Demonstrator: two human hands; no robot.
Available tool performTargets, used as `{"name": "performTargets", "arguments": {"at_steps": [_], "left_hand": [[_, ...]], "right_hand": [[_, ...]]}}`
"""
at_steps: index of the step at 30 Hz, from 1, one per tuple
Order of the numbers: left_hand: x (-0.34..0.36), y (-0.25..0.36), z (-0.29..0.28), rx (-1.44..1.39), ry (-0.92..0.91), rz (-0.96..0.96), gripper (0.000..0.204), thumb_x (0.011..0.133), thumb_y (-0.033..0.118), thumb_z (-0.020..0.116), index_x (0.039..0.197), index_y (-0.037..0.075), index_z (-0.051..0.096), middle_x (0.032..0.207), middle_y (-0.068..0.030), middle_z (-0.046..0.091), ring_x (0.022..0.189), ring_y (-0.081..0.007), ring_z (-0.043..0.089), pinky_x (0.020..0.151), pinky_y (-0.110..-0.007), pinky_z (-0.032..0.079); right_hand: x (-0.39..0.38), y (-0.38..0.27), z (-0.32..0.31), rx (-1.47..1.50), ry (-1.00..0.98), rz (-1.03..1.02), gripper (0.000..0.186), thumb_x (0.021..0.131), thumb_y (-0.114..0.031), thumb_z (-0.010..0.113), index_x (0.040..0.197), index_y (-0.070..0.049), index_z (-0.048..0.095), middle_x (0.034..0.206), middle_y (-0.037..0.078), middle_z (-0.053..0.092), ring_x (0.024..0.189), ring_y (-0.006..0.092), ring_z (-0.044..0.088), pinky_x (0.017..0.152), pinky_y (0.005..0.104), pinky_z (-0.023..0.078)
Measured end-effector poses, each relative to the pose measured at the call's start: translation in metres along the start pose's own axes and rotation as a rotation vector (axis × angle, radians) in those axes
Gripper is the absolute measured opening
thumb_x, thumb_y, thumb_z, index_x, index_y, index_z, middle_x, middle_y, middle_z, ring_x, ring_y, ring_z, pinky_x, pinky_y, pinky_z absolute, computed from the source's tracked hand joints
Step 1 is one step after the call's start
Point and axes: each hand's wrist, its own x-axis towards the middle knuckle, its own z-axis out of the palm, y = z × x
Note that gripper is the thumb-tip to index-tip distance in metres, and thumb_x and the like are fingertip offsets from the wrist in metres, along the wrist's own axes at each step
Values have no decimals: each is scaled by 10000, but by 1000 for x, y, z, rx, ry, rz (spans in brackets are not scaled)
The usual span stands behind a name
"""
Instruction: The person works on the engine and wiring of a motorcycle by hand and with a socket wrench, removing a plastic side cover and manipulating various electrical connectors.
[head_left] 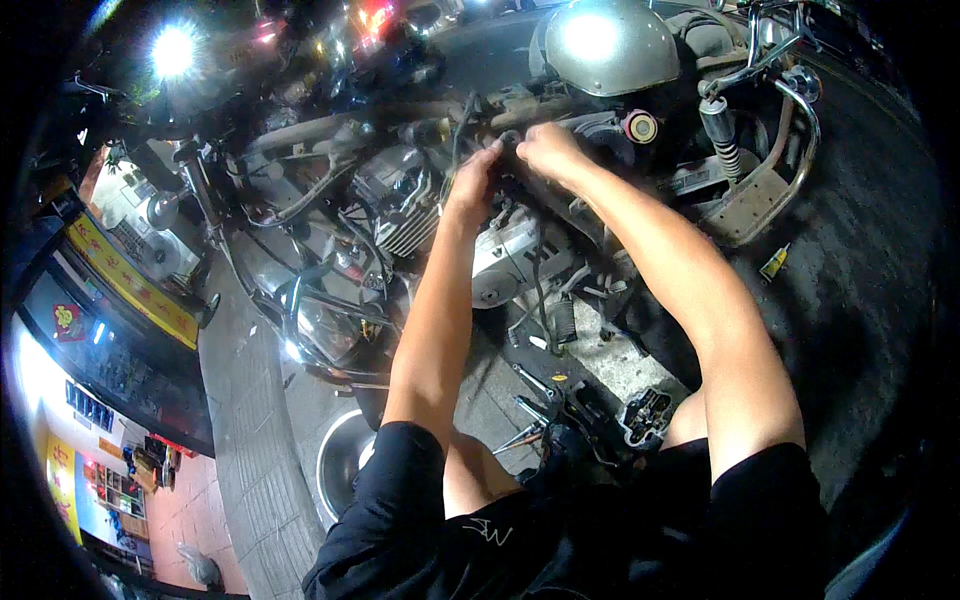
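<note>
A partly stripped motorcycle [505,265] lies across the view in front of me, its finned engine cylinder [405,228] left of my arms. Above the silver engine casing, my left hand [476,182] reaches in with its fingers pressed together by a dark cable or hose. Just to its right my right hand [550,153] is curled closed at the upper frame. Between the two hands sits a small dark part, too hidden to name. Right of my right hand shows a round part with a yellow and pink end [640,126].
Wrenches and other tools [535,408] lie on the ground before my knees, beside a metal engine part [645,418]. A metal basin [325,465] stands at lower left. A yellow tube [775,262] lies at right, below the shock absorber [718,130]. A lit shopfront is at far left.
</note>
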Motion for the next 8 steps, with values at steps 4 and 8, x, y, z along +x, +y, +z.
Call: {"name": "performTargets", "arguments": {"at_steps": [4,8], "left_hand": [[-17,6,4,233,165,136,344,985,327,605,1115,14,660,965,-51,663,849,-163,584,741,-342,471],[-31,12,-11,251,336,548,452,913,356,710,1170,-12,657,1002,-96,692,892,-194,610,802,-344,484]], "right_hand": [[-10,2,-5,-320,98,-153,331,873,-347,655,950,-35,733,1018,206,720,984,391,688,866,498,552],[-22,0,-9,-356,130,-205,356,879,-380,675,989,-47,733,1025,198,721,1009,385,688,859,487,559]]}}
